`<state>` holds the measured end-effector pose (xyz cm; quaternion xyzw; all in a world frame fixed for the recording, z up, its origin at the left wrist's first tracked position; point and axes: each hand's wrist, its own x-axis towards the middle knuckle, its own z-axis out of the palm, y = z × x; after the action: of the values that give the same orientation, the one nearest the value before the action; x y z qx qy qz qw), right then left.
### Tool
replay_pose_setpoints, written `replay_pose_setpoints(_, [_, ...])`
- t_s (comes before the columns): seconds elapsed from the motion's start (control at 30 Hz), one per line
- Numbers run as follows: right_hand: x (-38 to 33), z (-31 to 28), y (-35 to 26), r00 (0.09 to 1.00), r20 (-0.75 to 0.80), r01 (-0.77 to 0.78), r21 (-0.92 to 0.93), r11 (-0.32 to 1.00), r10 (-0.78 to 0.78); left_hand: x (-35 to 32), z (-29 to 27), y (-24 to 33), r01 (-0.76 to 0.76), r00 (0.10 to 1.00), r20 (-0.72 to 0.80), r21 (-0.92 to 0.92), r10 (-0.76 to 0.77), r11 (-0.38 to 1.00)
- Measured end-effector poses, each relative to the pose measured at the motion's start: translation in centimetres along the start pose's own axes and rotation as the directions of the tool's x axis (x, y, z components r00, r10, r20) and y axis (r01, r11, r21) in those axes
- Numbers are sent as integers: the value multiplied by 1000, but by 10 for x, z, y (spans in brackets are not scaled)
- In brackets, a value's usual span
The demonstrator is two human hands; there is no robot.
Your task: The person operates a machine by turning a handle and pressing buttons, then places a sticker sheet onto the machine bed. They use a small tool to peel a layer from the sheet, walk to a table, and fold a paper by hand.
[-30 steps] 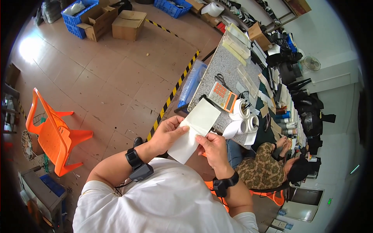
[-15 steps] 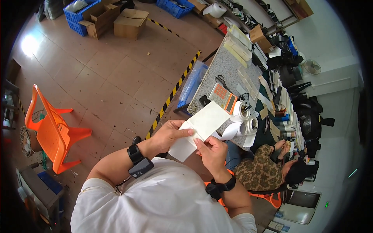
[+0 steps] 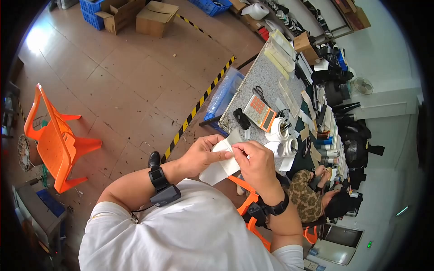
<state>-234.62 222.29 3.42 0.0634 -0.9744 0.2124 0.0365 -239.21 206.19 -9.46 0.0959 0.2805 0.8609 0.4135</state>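
Note:
Between my two hands, in front of my chest, is a piece of folded white paper [image 3: 220, 172]. My left hand [image 3: 202, 156] is closed on its left side, thumb lying across the top. My right hand [image 3: 257, 163] pinches it near the middle, fingers bent over the fold. The paper's lower part hangs below the thumbs, and a narrow upper part stands up behind the fingers. Just beyond my hands, on the speckled table [image 3: 235, 103], lie an orange-and-white calculator [image 3: 259, 113], a black object [image 3: 241, 119] and rolls of white labels [image 3: 276, 148].
Black scissors [image 3: 258, 92] and clear plastic strips lie farther along the table. A co-worker in a camouflage top [image 3: 300, 192] sits at the right. An orange chair [image 3: 56, 143] stands at the left. Cardboard boxes [image 3: 156, 19] and a blue crate [image 3: 92, 14] are on the floor behind.
The paper's broad upper part, spread flat before, is now turned up and narrower in view. My right hand has moved up over the fold. My left hand keeps its hold.

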Motion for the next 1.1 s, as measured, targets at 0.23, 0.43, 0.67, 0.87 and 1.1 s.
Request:
replay_pose_setpoints(0.23, [3,7,0,991,60,-127,93,988,122,-5,4,5,23,995,-93,55,-18,998])
replay_pose_setpoints(0.43, [7,9,0,983,94,-170,118,978,159,-6,4,7,31,993,-122,147,-13,989])
replay_pose_setpoints(0.67, [3,18,6,994,86,-76,25,997,74,-7,-3,0,89,983,-181,378,-21,922])
replay_pose_setpoints(0.87, [-1,20,9,996,58,-72,49,996,69,-10,6,12,98,984,-172,313,-45,945])
replay_pose_setpoints(1.1, [-3,16,7,977,74,-210,174,962,200,-10,4,10,133,982,-166,271,-89,953])
